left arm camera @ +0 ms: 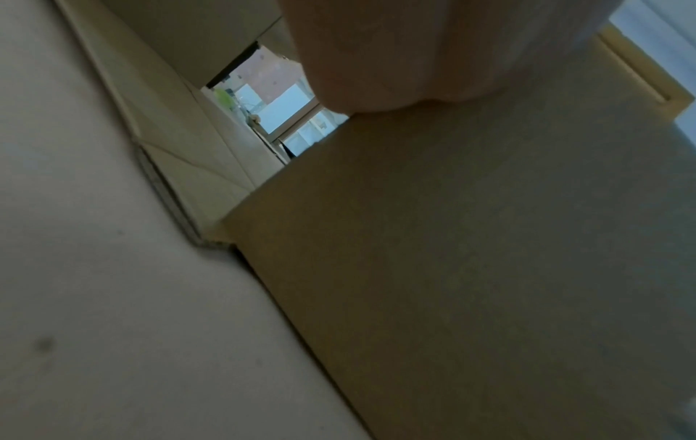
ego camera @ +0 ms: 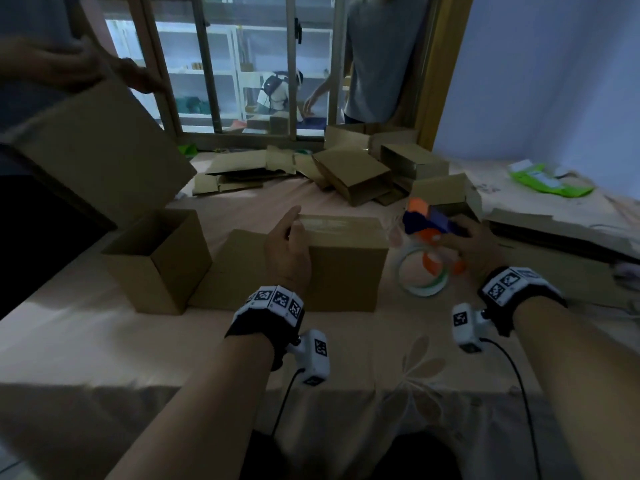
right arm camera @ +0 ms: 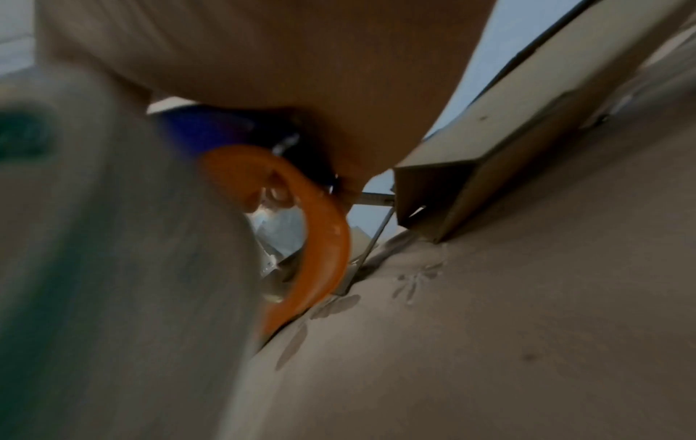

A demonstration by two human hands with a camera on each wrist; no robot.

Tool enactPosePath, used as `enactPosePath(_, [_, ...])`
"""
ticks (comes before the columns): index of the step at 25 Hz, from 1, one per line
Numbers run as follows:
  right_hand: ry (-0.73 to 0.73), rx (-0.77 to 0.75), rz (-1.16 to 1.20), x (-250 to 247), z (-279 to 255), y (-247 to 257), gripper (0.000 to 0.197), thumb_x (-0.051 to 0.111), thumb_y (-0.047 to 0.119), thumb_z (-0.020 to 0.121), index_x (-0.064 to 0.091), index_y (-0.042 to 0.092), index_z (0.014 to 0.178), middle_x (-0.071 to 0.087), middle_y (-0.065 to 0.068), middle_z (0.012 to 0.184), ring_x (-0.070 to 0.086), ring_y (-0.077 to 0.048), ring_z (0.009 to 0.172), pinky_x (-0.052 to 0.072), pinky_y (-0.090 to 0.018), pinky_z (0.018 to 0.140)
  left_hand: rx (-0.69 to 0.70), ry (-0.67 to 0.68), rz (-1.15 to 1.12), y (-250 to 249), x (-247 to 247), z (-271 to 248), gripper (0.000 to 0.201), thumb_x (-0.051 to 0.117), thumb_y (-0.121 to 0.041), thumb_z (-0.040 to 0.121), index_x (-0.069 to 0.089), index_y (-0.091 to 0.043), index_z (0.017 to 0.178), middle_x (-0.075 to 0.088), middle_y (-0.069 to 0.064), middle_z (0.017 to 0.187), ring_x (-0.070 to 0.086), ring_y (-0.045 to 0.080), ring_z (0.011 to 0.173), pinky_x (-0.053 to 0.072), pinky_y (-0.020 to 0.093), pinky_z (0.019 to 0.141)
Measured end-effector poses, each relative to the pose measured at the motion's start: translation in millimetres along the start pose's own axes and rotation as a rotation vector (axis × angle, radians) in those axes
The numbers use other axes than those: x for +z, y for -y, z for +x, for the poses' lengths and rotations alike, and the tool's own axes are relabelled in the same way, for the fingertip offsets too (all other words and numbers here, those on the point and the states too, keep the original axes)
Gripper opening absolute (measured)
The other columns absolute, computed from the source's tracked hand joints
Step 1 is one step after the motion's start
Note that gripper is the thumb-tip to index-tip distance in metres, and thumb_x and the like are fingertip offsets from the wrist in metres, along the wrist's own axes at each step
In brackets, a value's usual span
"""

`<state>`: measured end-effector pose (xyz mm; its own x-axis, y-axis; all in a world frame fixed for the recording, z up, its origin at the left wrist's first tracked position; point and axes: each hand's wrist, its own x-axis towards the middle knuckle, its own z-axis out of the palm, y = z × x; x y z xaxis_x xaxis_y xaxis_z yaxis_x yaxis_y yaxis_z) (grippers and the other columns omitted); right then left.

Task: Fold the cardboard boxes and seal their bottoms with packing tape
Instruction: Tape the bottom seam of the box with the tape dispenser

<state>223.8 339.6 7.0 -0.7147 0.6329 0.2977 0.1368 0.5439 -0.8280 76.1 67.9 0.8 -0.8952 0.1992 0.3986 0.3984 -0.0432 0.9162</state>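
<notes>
A brown cardboard box [ego camera: 346, 268] stands upside down at the table's middle, with clear tape [ego camera: 332, 224] along its top seam. My left hand [ego camera: 289, 244] holds its near left top corner, thumb lying on the top; the left wrist view shows the box wall [left arm camera: 489, 268] under my palm. My right hand [ego camera: 474, 245] grips a blue and orange tape dispenser [ego camera: 427, 230], held in the air just right of the box. Its tape roll [ego camera: 420, 271] hangs below; in the right wrist view the orange hub [right arm camera: 324, 247] and the blurred roll [right arm camera: 124, 268] fill the left side.
An open empty box [ego camera: 157, 261] stands left of the taped one. Flat and folded boxes [ego camera: 353, 174] are heaped at the table's far side. Another person's hands hold a large box [ego camera: 100, 147] at upper left. A second person [ego camera: 381, 57] stands by the window. A green packet [ego camera: 550, 181] lies far right.
</notes>
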Motion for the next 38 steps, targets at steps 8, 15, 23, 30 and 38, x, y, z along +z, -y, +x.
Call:
enactPosePath(8, [-0.066, 0.192, 0.077, -8.1, -18.1, -28.9, 0.030, 0.070, 0.033, 0.085, 0.061, 0.005, 0.086, 0.053, -0.021, 0.074, 0.051, -0.029, 0.065, 0.041, -0.032, 0.058, -0.052, -0.026, -0.011, -4.6, 3.0, -5.0, 0.037, 0.041, -0.009, 0.103, 0.058, -0.008, 0.136, 0.050, -0.024, 0.085, 0.048, -0.025, 0.062, 0.041, 0.000, 0.060])
enactPosePath(15, [-0.079, 0.146, 0.158, 15.1, -7.2, -15.2, 0.040, 0.063, 0.044, 0.076, 0.054, 0.007, 0.088, 0.048, -0.016, 0.079, 0.047, -0.024, 0.071, 0.033, -0.031, 0.063, -0.043, -0.027, -0.023, -3.4, 1.3, -4.6, 0.037, 0.041, -0.009, 0.102, 0.059, -0.008, 0.135, 0.052, -0.024, 0.087, 0.050, -0.023, 0.064, 0.042, 0.002, 0.061])
enactPosePath(23, [-0.116, 0.155, 0.206, 22.9, 1.3, -1.1, 0.040, 0.070, 0.040, 0.083, 0.057, 0.012, 0.108, 0.057, -0.018, 0.100, 0.055, -0.035, 0.088, 0.044, -0.044, 0.080, -0.019, -0.018, -0.018, -0.9, 1.5, -1.3, 0.037, 0.041, -0.007, 0.102, 0.059, -0.005, 0.134, 0.052, -0.025, 0.090, 0.049, -0.027, 0.068, 0.041, 0.000, 0.064])
enactPosePath(30, [0.127, 0.264, 0.448, 50.9, 5.0, 7.7, 0.056, 0.074, 0.032, 0.079, 0.054, 0.027, 0.132, 0.062, -0.010, 0.125, 0.063, -0.034, 0.106, 0.049, -0.051, 0.094, 0.001, -0.045, -0.013, 3.2, 1.5, -0.4, 0.036, 0.040, -0.007, 0.102, 0.060, -0.005, 0.133, 0.055, -0.021, 0.093, 0.050, -0.027, 0.071, 0.039, -0.002, 0.065])
enactPosePath(38, [0.229, 0.334, 0.551, 45.6, -6.3, -0.2, 0.072, 0.078, 0.043, 0.066, 0.059, 0.022, 0.132, 0.066, -0.018, 0.121, 0.064, -0.039, 0.108, 0.048, -0.053, 0.099, 0.080, -0.058, 0.003, 4.8, 1.8, -0.5, 0.049, 0.037, -0.025, 0.093, 0.062, -0.006, 0.131, 0.063, 0.007, 0.129, 0.052, -0.004, 0.102, 0.034, -0.007, 0.079])
